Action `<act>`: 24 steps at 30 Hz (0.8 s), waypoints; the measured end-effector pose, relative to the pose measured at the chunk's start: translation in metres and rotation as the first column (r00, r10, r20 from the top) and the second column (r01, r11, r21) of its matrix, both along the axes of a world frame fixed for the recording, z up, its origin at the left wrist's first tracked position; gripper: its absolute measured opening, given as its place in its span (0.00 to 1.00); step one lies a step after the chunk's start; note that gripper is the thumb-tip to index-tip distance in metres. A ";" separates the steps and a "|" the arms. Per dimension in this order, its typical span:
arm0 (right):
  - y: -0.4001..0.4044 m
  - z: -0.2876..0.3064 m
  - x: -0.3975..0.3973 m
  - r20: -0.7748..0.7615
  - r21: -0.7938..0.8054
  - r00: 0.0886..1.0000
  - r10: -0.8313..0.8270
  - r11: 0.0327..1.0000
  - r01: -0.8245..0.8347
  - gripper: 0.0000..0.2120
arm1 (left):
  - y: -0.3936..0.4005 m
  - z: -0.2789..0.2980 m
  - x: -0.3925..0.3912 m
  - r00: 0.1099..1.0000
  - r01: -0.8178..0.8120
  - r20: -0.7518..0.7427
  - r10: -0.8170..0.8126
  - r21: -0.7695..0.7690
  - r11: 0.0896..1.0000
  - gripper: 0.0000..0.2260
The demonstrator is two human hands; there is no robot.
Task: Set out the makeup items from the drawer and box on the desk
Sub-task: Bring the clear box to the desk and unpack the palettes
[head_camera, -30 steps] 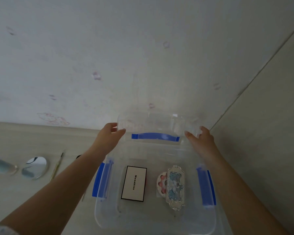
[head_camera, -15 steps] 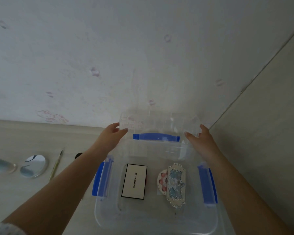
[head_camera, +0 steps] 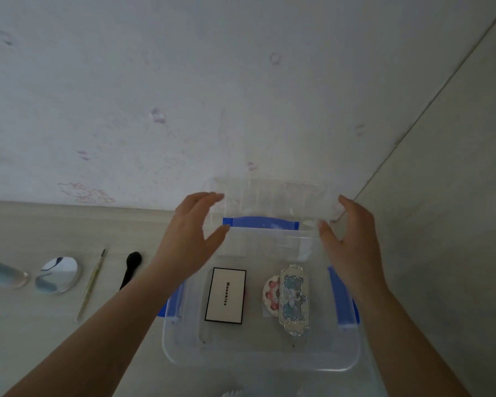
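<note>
Two hands frame a clear lid point(head_camera: 269, 204) that stands upright behind the clear plastic box point(head_camera: 261, 356), against the wall at the back of the worktop point(head_camera: 40, 339). The left hand point(head_camera: 189, 239) has its thumb and fingers spread at the lid's left edge; the right hand point(head_camera: 352, 239) does the same at the right edge. Neither grip looks clamped: both hands are spread wide, and whether the fingertips actually touch the lid cannot be told, since clear plastic and blur hide the contact. Propped there, the lid likely leaves the box free for reaching in.

Inside the box lie a white flat case with a black border point(head_camera: 226, 295), an ornate silver and blue compact point(head_camera: 294, 299), and, partly under it, a round pink compact point(head_camera: 271, 293). All three remain to be set out.

Left of the box, already on the worktop, sit a black brush point(head_camera: 131, 269), a thin stick-like tool point(head_camera: 92, 285), a round mirror point(head_camera: 57, 275) and a blue bottle point(head_camera: 0, 272), spaced in a row, probably so each is easy to see.
</note>
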State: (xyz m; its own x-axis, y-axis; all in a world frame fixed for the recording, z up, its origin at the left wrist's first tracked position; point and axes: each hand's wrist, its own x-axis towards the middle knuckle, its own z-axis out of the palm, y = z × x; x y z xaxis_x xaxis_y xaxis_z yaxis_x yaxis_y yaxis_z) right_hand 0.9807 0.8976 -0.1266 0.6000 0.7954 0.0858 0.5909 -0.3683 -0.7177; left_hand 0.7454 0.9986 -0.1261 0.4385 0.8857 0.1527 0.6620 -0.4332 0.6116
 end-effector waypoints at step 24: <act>-0.015 -0.074 -0.061 0.072 -0.780 0.908 0.413 0.590 -0.207 0.30 | -0.046 -0.092 0.028 0.710 -0.134 -0.644 -0.285 -0.521 0.843 0.43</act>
